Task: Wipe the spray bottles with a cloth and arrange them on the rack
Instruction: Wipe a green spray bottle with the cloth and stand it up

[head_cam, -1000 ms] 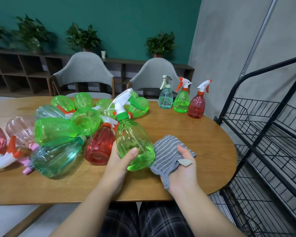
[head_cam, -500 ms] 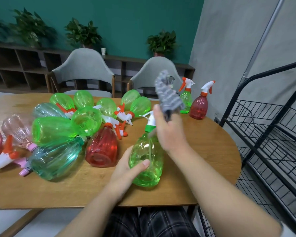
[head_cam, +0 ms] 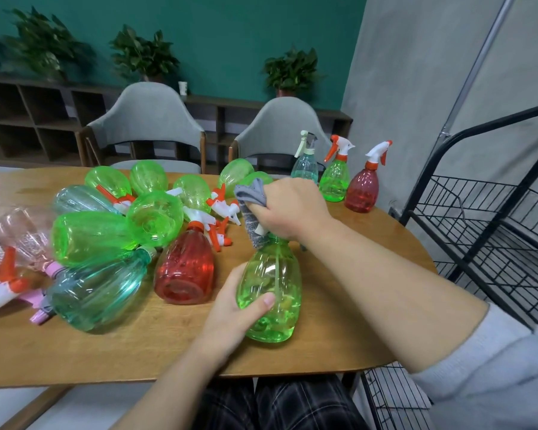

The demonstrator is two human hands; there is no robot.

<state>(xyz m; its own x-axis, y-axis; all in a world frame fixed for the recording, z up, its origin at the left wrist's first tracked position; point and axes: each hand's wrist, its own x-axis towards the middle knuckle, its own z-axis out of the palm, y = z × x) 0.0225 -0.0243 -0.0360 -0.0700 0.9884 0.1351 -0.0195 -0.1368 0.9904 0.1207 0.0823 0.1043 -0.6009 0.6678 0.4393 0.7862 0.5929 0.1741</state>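
Right hand (head_cam: 294, 209), lifted clear half a second ago, now down over the sprayer head of the green spray bottle (head_cam: 271, 293), fingers closed round the grey cloth (head_cam: 253, 212) wrapped there. Left hand (head_cam: 235, 308) gripping the bottle's body, upright near the table's (head_cam: 168, 352) near edge. Wiping apparently moved from body to nozzle. Far right: three bottles standing; wire rack (head_cam: 479, 237) with nothing visible on it.

A heap of bottles (head_cam: 131, 231) is laid on its side over the left half of the desk (head_cam: 354, 336). Three upright bottles (head_cam: 334, 175) are lined up at the far right edge. The rack (head_cam: 491, 243) is placed right of the desk, two chairs (head_cam: 149, 119) behind it.
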